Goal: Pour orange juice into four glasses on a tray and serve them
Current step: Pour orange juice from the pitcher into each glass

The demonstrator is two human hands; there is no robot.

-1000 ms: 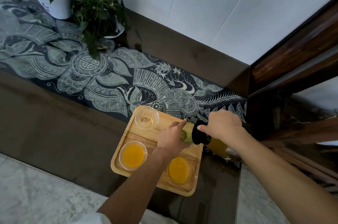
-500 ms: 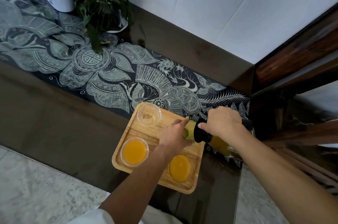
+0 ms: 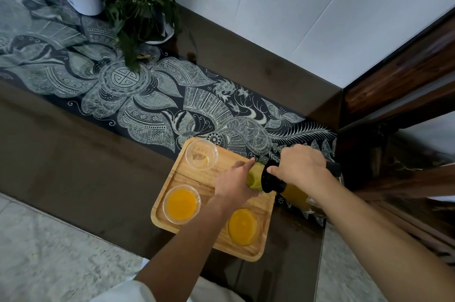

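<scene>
Hardly anything has moved: the right hand (image 3: 299,166) grips the probably heavy juice jug (image 3: 295,194) at its black collar, tilted over the fragile glass (image 3: 253,177) that the left hand (image 3: 234,184) clasps on the tray (image 3: 246,251).

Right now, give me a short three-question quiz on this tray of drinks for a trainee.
1. True or false: the far left glass on the tray is full of juice.
2. Which grips the jug? A) left hand B) right hand C) neither
3. How many glasses along the tray's near edge are full of juice?
Key: 1 false, it is nearly empty; 2 B; 3 two.
</scene>
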